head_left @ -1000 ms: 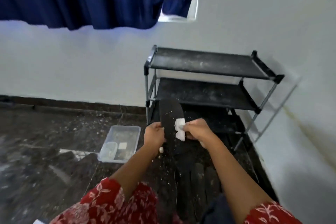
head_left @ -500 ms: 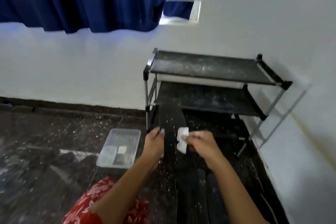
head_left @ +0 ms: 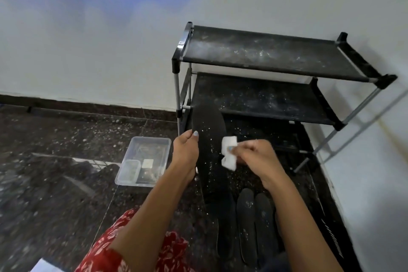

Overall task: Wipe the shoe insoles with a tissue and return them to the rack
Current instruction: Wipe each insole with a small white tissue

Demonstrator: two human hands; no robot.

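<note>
Black insole, speckled with white dust, is held up on end in front of the rack, and the left hand grips its left edge with the thumb on the face; the other fingers are behind it so can't see them. Right hand pinches a folded white tissue against the insole's right edge, tissue touching it about mid-length. The heel end of the held insole blends into the dark floor, so hard to say where it stops. More insoles lie flat on the floor just below the hands, side by side; I count maybe three, but they're black on black and the right forearm cuts across one. Rack shelves are dusty, the bottom tier mostly hidden behind the hands. Clear plastic tub sits on the floor left of the hands, contents too blurry to name. Red floral sleeve is cut off at the bottom edge.
</note>
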